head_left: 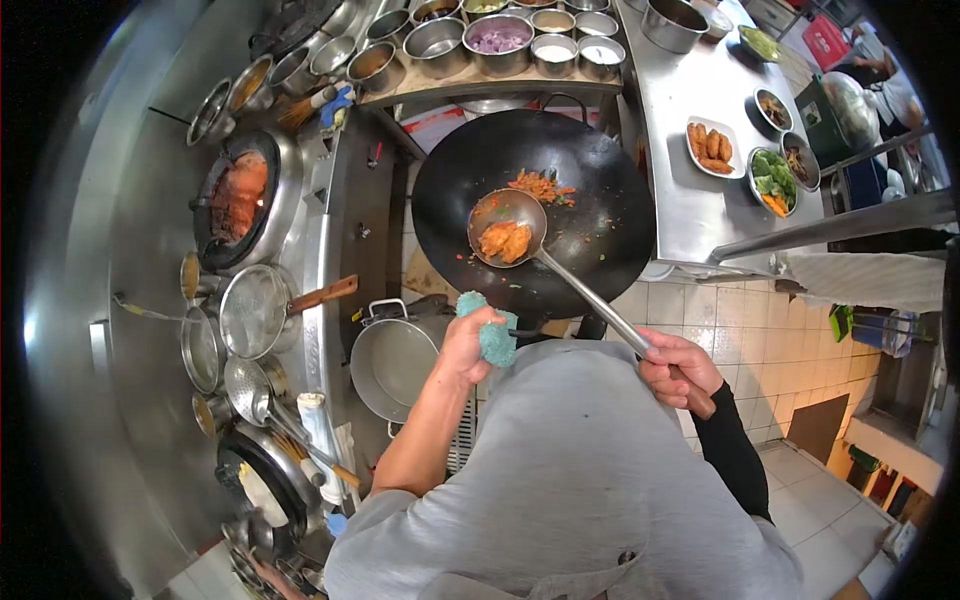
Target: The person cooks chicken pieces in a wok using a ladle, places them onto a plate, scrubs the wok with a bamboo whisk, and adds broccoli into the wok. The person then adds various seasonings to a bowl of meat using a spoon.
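Black wok point(590, 220), centre frame, ladle point(510, 207) with browned food point(505, 241) over it, right hand point(680, 367) wrapped round ladle, left hand point(464, 343) clutching green cloth point(497, 342)

"What stands on the worktop point(695, 225) to your right?"
"A white dish point(738, 163) of browned pieces near bowls point(812, 178) of food, one with leafy greens point(773, 172); a metal pot point(670, 38) sits farther off."
"And on the shelf point(490, 88) before you?"
"Metal containers point(440, 66), one holding purple chopped pieces point(497, 40)."
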Available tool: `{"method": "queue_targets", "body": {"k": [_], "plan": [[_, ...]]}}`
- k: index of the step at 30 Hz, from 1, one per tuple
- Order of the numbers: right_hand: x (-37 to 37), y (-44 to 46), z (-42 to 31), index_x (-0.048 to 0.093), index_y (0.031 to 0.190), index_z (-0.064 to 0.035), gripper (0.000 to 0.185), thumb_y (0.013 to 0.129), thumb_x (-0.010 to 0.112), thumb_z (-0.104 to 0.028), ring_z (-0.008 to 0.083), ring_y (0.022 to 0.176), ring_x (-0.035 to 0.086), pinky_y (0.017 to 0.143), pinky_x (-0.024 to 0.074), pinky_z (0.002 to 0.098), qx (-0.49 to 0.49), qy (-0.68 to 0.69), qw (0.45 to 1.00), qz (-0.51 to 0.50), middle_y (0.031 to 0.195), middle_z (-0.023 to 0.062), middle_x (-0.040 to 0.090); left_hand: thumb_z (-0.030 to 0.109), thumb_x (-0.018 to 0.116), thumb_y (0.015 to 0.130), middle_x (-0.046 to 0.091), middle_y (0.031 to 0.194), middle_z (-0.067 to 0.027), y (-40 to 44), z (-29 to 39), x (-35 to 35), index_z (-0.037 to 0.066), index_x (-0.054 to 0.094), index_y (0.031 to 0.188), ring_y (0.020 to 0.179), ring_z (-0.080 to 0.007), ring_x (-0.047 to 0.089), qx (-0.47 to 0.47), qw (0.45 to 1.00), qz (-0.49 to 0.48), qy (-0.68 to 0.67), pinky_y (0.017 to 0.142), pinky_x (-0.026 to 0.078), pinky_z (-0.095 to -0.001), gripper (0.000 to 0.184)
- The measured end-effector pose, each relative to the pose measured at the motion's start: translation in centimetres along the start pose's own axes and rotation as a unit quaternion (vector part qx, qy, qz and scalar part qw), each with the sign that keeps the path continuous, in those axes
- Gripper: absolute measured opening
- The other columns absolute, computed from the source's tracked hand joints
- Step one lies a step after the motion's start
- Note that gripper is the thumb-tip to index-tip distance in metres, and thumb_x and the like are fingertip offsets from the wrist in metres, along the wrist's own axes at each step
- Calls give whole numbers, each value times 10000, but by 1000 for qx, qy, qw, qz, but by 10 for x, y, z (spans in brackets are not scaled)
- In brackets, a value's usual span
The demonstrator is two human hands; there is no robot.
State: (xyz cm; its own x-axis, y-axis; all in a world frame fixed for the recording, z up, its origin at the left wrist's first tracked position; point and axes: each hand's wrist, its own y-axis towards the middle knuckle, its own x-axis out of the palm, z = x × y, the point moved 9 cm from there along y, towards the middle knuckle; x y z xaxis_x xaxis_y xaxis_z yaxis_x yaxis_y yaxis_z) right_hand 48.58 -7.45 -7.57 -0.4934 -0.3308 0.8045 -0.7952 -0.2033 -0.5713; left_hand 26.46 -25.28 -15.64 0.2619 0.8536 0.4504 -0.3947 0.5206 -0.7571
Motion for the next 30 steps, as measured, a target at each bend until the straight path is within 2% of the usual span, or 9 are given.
{"method": "queue_targets", "body": {"k": [5, 7, 10, 14, 17, 23, 30], "plan": [[2, -24, -13, 324, 1531, -121, 518, 1025, 433, -83, 76, 396, 399, 335, 367, 245, -77, 13, 997, -7, 718, 32, 473, 98, 663, 826, 584, 745, -34, 1, 7, 13, 120, 560, 775, 600, -200, 585, 22, 1000, 7, 10, 517, 490, -375, 117], [-2, -48, -25, 306, 1541, -130, 524, 1032, 423, -93, 77, 385, 391, 331, 373, 249, -127, -1, 992, 8, 714, 35, 460, 120, 637, 824, 623, 766, -75, 10, 0, 9, 95, 566, 791, 613, -238, 607, 8, 1000, 1, 14, 517, 491, -387, 82], [0, -90, -50, 302, 1550, -115, 558, 1016, 460, -101, 78, 398, 397, 333, 343, 243, -235, -30, 969, 75, 705, 28, 480, 154, 614, 808, 652, 810, -110, 19, -6, 3, 59, 594, 833, 643, -271, 623, -9, 1000, -23, 14, 560, 503, -396, 101], [-11, -116, -87, 284, 1556, -106, 595, 1000, 496, -102, 88, 398, 411, 364, 381, 258, -353, -120, 899, 230, 692, 29, 492, 175, 600, 793, 661, 837, -125, 20, -10, -6, 24, 618, 876, 671, -285, 632, -36, 998, -38, 17, 609, 511, -401, 174], [-34, -112, -118, 255, 1562, -99, 631, 991, 523, -107, 96, 425, 434, 388, 401, 282, -401, -146, 865, 265, 705, 25, 501, 166, 612, 789, 662, 839, -129, 27, -13, -21, 57, 598, 829, 669, -292, 628, -36, 998, -42, -1, 606, 507, -404, 116], [-73, -88, -156, 251, 1562, -126, 638, 990, 534, -121, 89, 438, 449, 378, 391, 281, -437, -101, 849, 280, 696, 10, 509, 154, 618, 788, 659, 832, -107, 15, -10, -21, 93, 581, 802, 665, -279, 628, -41, 998, -43, -21, 591, 495, -388, 73], [-76, -80, -161, 256, 1564, -122, 656, 983, 561, -130, 86, 435, 458, 377, 408, 278, -432, -164, 830, 314, 693, 9, 501, 159, 619, 787, 655, 792, -97, 0, -5, -10, 88, 596, 795, 632, -255, 618, -32, 999, -9, -20, 573, 481, -387, 76]]}}
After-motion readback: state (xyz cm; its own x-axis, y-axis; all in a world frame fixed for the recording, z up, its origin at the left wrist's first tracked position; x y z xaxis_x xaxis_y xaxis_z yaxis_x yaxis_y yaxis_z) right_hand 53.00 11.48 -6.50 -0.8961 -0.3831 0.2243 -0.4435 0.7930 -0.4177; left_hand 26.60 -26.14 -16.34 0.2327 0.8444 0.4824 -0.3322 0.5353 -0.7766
